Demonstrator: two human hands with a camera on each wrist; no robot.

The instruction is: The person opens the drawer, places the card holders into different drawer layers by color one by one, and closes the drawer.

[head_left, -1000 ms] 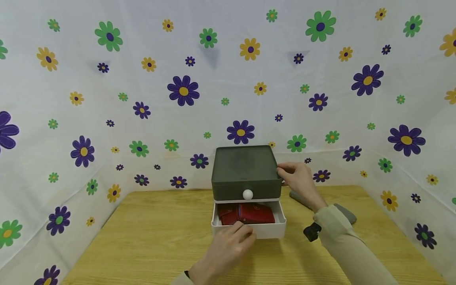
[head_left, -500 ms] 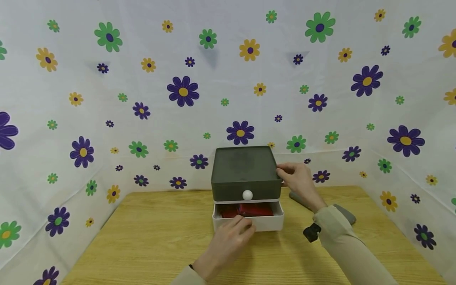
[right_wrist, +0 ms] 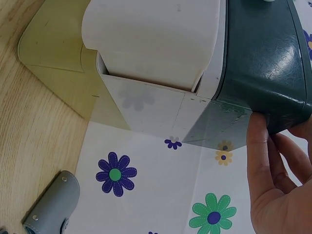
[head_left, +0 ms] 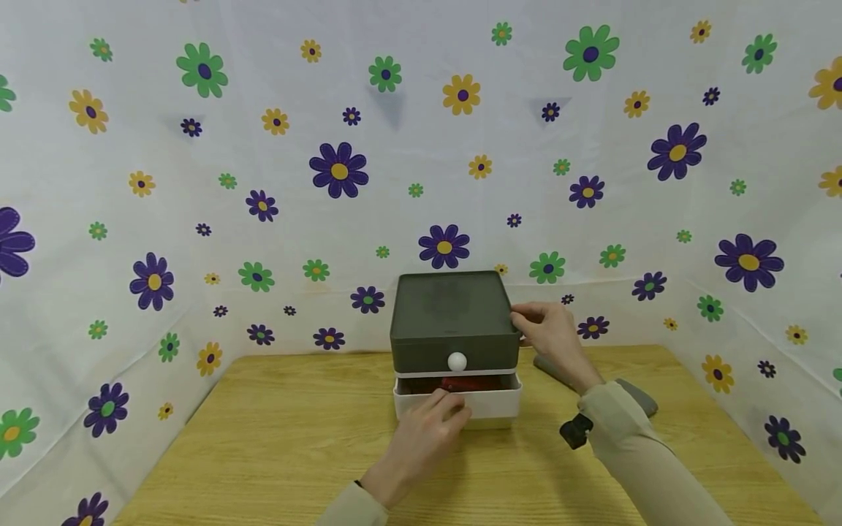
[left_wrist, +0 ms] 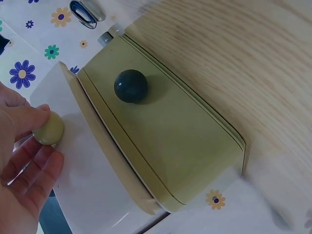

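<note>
Wood table [head_left: 296,438]; drawer [head_left: 492,404] faces person [head_left: 647,464], seemingly longest crosswise; left fingers [left_wrist: 48,174] pinch knob [left_wrist: 51,129]; right fingers [right_wrist: 258,156], straight, touch cabinet [head_left: 454,307].

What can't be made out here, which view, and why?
Head: cream knob, hidden by left hand.
Head: red item, partly hidden by white drawer front.
Head: grey item, partly hidden by right arm.
Right wrist: right hand, partly cut off by right edge.
</note>
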